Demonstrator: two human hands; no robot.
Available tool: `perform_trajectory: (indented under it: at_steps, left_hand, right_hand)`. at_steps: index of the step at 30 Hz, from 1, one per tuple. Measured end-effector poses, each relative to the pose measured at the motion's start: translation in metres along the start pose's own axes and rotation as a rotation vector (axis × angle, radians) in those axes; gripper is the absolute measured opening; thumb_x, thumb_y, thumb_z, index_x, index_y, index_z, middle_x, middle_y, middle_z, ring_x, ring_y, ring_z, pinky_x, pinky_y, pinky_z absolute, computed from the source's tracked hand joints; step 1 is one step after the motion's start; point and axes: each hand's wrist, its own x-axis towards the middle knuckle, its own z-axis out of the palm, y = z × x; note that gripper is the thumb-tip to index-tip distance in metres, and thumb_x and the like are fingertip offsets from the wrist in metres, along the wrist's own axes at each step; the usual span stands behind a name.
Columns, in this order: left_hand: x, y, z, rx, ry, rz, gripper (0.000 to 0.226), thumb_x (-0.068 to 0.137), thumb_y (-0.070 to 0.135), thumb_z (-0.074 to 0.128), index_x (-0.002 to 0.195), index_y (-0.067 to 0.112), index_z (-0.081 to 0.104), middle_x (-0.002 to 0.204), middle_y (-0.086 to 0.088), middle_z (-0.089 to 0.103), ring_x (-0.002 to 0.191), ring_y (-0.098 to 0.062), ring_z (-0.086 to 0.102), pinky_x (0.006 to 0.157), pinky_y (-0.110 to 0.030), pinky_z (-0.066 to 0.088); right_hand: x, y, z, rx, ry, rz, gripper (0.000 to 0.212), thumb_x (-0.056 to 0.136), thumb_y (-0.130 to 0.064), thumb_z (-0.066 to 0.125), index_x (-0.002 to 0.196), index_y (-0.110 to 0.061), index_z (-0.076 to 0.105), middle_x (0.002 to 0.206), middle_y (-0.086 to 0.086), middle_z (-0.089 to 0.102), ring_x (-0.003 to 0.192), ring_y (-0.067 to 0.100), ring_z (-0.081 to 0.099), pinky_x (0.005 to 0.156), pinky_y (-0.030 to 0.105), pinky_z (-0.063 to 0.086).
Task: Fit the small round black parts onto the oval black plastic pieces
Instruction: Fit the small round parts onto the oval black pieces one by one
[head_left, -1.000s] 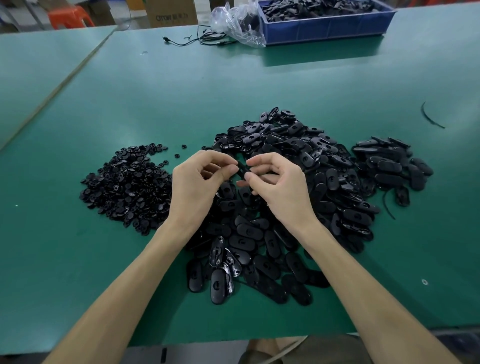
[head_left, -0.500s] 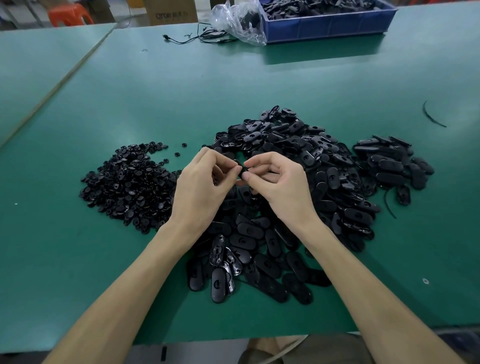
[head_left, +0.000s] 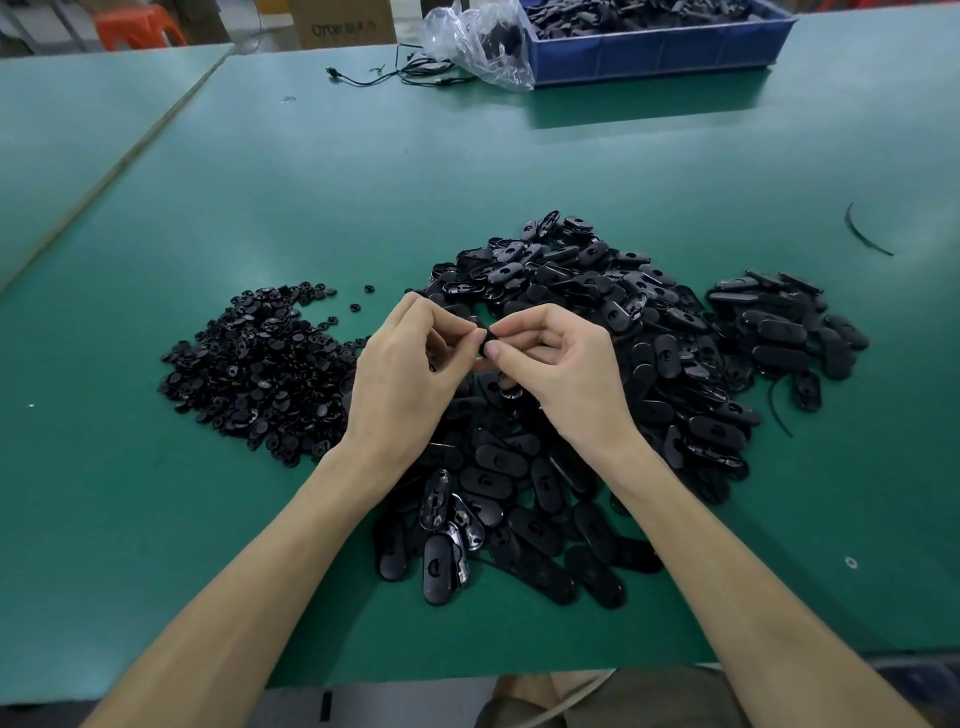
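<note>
Above the big heap of oval black plastic pieces (head_left: 597, 374), my left hand (head_left: 410, 374) and my right hand (head_left: 561, 364) meet fingertip to fingertip. Between them both pinch one small black piece (head_left: 487, 344), mostly hidden by the fingers, so I cannot tell whether it is an oval piece, a round part or both together. A pile of small round black parts (head_left: 260, 364) lies on the green table (head_left: 467, 171) to the left of my left hand. A smaller group of oval pieces (head_left: 779, 327) sits apart at the right.
A blue bin (head_left: 660, 52) full of black pieces stands at the table's far edge, with a clear plastic bag (head_left: 478, 41) and a black cable (head_left: 395, 78) beside it. A thin black strip (head_left: 862, 234) lies at the far right. A second green table (head_left: 78, 130) adjoins on the left.
My fingertips have closed in tighter on the small piece between them; both hands stay in about the same place over the heap.
</note>
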Motion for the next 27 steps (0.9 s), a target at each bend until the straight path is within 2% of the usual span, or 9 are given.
perform_trajectory:
  at_steps: [4, 8, 11, 14, 17, 20, 24, 27]
  left_hand:
    - [0.0025, 0.0005, -0.0011, -0.085, -0.065, -0.043, 0.008, 0.091, 0.017, 0.078, 0.09, 0.018, 0.07, 0.09, 0.009, 0.066, 0.078, -0.012, 0.061, 0.068, -0.015, 0.044]
    - [0.0072, -0.0008, -0.0057, -0.248, -0.132, -0.179, 0.011, 0.088, 0.015, 0.082, 0.091, 0.015, 0.072, 0.089, 0.004, 0.075, 0.08, -0.019, 0.071, 0.076, -0.042, 0.058]
    - [0.0078, -0.0015, -0.0083, -0.273, -0.137, -0.194, 0.019, 0.085, 0.017, 0.084, 0.096, 0.015, 0.069, 0.096, 0.002, 0.074, 0.084, -0.023, 0.069, 0.079, -0.049, 0.057]
    - [0.0091, -0.0016, -0.0085, -0.281, -0.138, -0.183, 0.032, 0.083, 0.017, 0.085, 0.108, 0.025, 0.066, 0.112, -0.001, 0.067, 0.088, -0.015, 0.067, 0.083, -0.046, 0.057]
    - [0.0086, -0.0033, -0.0087, -0.229, -0.155, -0.159, 0.039, 0.084, 0.018, 0.084, 0.117, 0.028, 0.067, 0.119, 0.005, 0.066, 0.091, -0.002, 0.065, 0.085, -0.037, 0.056]
    - [0.0076, -0.0035, -0.008, -0.205, -0.169, -0.155, 0.034, 0.086, 0.017, 0.083, 0.117, 0.022, 0.07, 0.112, 0.006, 0.071, 0.091, -0.008, 0.067, 0.083, -0.036, 0.057]
    - [0.0085, -0.0024, -0.0078, -0.308, -0.194, -0.176, 0.029, 0.086, 0.011, 0.082, 0.113, 0.01, 0.072, 0.101, -0.001, 0.075, 0.08, -0.013, 0.067, 0.077, -0.036, 0.058]
    - [0.0099, -0.0027, -0.0087, -0.399, -0.204, -0.211, 0.025, 0.086, 0.006, 0.081, 0.109, 0.003, 0.072, 0.097, -0.01, 0.077, 0.082, -0.026, 0.073, 0.072, -0.031, 0.058]
  right_hand:
    - [0.0005, 0.0008, -0.0003, 0.005, 0.008, 0.003, 0.012, 0.091, -0.011, 0.08, 0.101, -0.012, 0.073, 0.088, 0.003, 0.08, 0.083, 0.02, 0.08, 0.068, 0.027, 0.062]
    - [0.0012, 0.0023, 0.0006, -0.009, 0.003, 0.005, 0.012, 0.091, -0.009, 0.08, 0.1, -0.014, 0.074, 0.088, 0.003, 0.08, 0.082, 0.021, 0.08, 0.068, 0.027, 0.062]
    - [0.0017, 0.0025, 0.0008, -0.011, -0.01, 0.005, 0.013, 0.092, -0.007, 0.078, 0.101, -0.016, 0.073, 0.09, 0.003, 0.079, 0.084, 0.021, 0.08, 0.07, 0.027, 0.062]
    - [0.002, 0.0025, 0.0004, -0.003, -0.015, -0.001, 0.014, 0.094, -0.004, 0.075, 0.103, -0.014, 0.073, 0.09, 0.003, 0.079, 0.085, 0.02, 0.08, 0.071, 0.026, 0.061]
    - [0.0018, 0.0031, -0.0001, -0.008, -0.017, -0.004, 0.014, 0.095, -0.001, 0.072, 0.106, -0.01, 0.073, 0.091, 0.004, 0.079, 0.085, 0.02, 0.08, 0.071, 0.026, 0.061]
    - [0.0014, 0.0033, -0.0004, -0.017, -0.021, -0.005, 0.014, 0.096, -0.001, 0.071, 0.107, -0.009, 0.073, 0.092, 0.005, 0.079, 0.085, 0.02, 0.08, 0.072, 0.027, 0.061]
    - [0.001, 0.0024, -0.0005, -0.018, -0.026, -0.015, 0.014, 0.096, -0.001, 0.07, 0.107, -0.01, 0.074, 0.092, 0.004, 0.079, 0.085, 0.02, 0.08, 0.072, 0.027, 0.061]
    - [0.0007, 0.0012, -0.0005, -0.021, -0.033, -0.017, 0.014, 0.097, -0.001, 0.07, 0.107, -0.011, 0.074, 0.092, 0.003, 0.079, 0.085, 0.02, 0.079, 0.072, 0.026, 0.06]
